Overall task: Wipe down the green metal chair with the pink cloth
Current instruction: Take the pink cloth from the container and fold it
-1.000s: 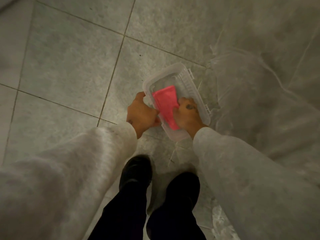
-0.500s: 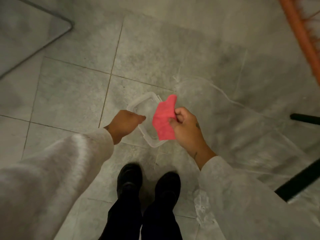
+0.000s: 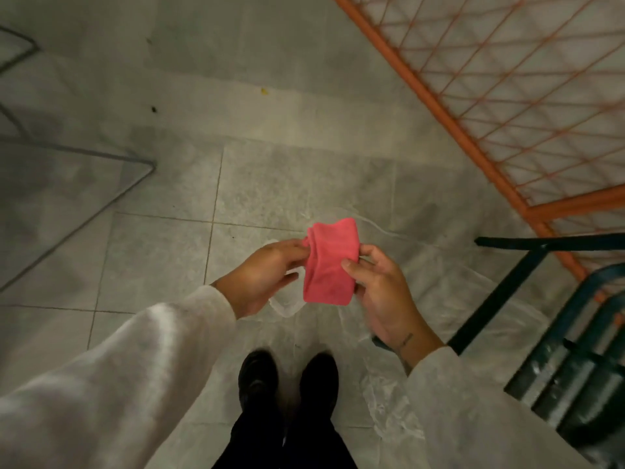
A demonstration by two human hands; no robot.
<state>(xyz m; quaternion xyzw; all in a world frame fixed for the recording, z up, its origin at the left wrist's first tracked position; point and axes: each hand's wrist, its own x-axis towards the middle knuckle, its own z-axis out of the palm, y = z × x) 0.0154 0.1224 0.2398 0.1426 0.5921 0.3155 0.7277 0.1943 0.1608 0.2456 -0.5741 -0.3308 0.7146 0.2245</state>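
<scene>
The folded pink cloth (image 3: 329, 262) hangs in the air in front of me, above the floor. My left hand (image 3: 267, 275) pinches its upper left edge. My right hand (image 3: 378, 292) holds its right side between thumb and fingers. The green metal chair (image 3: 575, 346) stands at the right edge, with dark slats and a dark leg reaching toward the middle; only part of it shows.
A clear plastic box (image 3: 285, 304) lies on the tiled floor below my hands, mostly hidden by them. An orange mesh frame (image 3: 500, 106) fills the upper right. Clear plastic sheeting (image 3: 416, 265) covers the floor at right. My black shoes (image 3: 287, 377) stand below.
The cloth came out of the plastic box in my right hand and rose. My left hand left the box and now pinches the cloth too. The view tilted up to show chairs.
</scene>
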